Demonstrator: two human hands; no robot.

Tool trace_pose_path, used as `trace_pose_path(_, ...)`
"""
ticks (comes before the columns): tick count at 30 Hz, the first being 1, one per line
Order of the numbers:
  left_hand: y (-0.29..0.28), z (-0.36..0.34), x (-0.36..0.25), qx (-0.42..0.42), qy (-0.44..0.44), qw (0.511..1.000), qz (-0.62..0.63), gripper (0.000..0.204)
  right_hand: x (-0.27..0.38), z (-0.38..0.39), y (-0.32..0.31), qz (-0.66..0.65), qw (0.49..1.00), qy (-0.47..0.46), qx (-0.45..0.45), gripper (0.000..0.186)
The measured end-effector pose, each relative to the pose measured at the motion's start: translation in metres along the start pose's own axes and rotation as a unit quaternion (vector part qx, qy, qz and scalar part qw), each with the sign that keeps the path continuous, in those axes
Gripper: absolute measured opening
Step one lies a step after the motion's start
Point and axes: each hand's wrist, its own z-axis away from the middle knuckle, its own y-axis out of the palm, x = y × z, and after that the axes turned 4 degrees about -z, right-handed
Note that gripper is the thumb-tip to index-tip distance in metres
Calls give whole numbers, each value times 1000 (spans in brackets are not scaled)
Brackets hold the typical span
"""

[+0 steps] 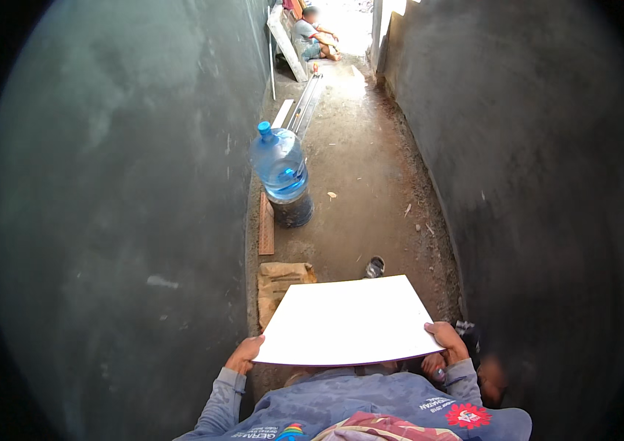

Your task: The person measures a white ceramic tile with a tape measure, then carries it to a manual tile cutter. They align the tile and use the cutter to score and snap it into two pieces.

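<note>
My left hand (244,354) grips the near left corner of a flat white panel (349,320), and my right hand (444,339) grips it near its right corner, thumb over the upper face. The panel is held in front of my body, well above the floor (356,169) of a narrow passage between two grey plastered walls, the left wall (121,206) and the right wall (532,184). Beyond the panel's left side lies a brown paper sack (274,279), partly hidden by it. Farther along the left wall stands a blue water jug (277,163) with a blue cap (264,128); a reddish-brown strip (266,228) lies just beside it. Long light-coloured strips (307,103) lie behind the jug. At the bright far end a person (312,37) sits by the wall, next to a leaning pale slab (286,42).
</note>
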Motion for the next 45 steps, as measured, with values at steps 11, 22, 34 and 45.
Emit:
trace_pose_path(11,156,-242,-291,42,-31,992,117,47,366,-259,-137,127,992,4,-9,40)
trace_pose_path(22,234,-445,-497,2,-16,980,197,51,638,-561,-187,153,987,-7,43,38)
trace_pose_path(34,263,-593,-690,-74,-71,889,445,48,944,-908,-67,562,770,-216,213,30)
trace_pose_path(45,433,-705,-836,-367,-94,740,556,62,1179,-1172,187,614,666,-11,423,41)
